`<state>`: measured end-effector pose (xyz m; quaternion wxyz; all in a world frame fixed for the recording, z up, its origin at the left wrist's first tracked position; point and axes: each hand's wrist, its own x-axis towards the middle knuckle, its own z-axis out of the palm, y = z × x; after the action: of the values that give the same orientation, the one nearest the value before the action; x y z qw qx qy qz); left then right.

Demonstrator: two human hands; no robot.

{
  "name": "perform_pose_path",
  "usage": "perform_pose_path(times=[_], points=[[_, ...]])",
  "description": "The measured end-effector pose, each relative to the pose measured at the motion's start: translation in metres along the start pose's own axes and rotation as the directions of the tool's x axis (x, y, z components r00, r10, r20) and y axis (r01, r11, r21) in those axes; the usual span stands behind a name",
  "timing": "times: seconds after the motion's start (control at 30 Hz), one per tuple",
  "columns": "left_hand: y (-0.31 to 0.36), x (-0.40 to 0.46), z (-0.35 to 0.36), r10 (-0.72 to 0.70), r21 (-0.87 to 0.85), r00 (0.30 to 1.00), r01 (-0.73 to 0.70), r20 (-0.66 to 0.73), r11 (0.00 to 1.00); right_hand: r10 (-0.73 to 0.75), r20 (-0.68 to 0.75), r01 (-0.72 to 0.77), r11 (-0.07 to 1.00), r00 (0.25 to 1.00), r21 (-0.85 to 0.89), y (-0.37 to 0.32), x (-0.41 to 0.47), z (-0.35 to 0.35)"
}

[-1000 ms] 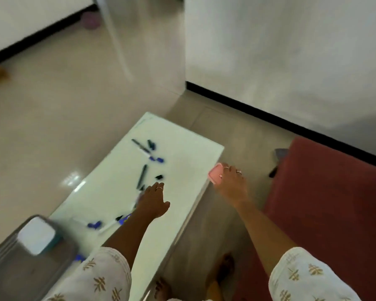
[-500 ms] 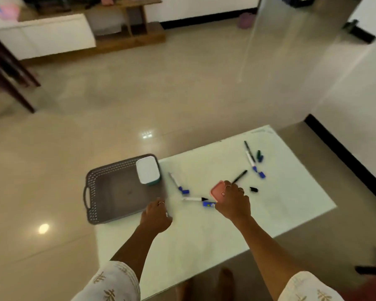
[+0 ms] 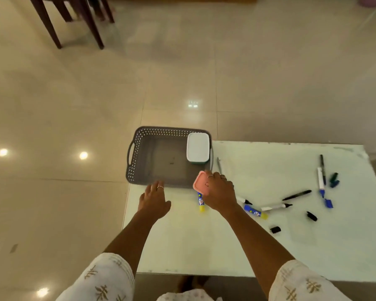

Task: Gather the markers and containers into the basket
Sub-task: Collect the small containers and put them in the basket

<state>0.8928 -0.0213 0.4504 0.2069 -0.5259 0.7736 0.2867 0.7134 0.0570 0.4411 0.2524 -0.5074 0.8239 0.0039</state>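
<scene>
Right hand [image 3: 219, 193] clamped on pink container [image 3: 201, 183], just right of grey basket [image 3: 139, 135]; left hand [image 3: 153, 199] spread, empty.

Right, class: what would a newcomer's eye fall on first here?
Probably the pink container gripped in the right hand at the near right corner of the grey basket, which already holds a white-lidded container. Next, the markers scattered over the white table to the right.
</scene>
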Motion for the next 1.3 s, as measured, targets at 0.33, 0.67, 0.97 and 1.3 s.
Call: perform_pose_path(times=[0.33,0.67,0.97,1.3], points=[[-0.026,0.053,0.047,0.018,0.025,0.993,-0.015,-0.116,1.000,-0.126,0.064,0.128,0.991,0.990,-0.034,-0.008,0.077,0.046],[-0.026,0.075,0.075,0.056,-0.031,0.975,-0.064,-0.214,0.997,-0.249,0.210,0.288,0.940,0.945,-0.182,0.003,0.120,0.067],[-0.035,0.080,0.087,0.034,-0.048,0.978,-0.045,-0.207,0.998,-0.266,0.219,0.308,0.933,0.939,-0.185,0.012,0.132,0.080],[-0.019,0.075,0.086,0.063,0.003,0.982,-0.064,-0.179,0.998,-0.335,0.153,0.363,0.903,0.930,-0.231,0.026,0.122,0.071]])
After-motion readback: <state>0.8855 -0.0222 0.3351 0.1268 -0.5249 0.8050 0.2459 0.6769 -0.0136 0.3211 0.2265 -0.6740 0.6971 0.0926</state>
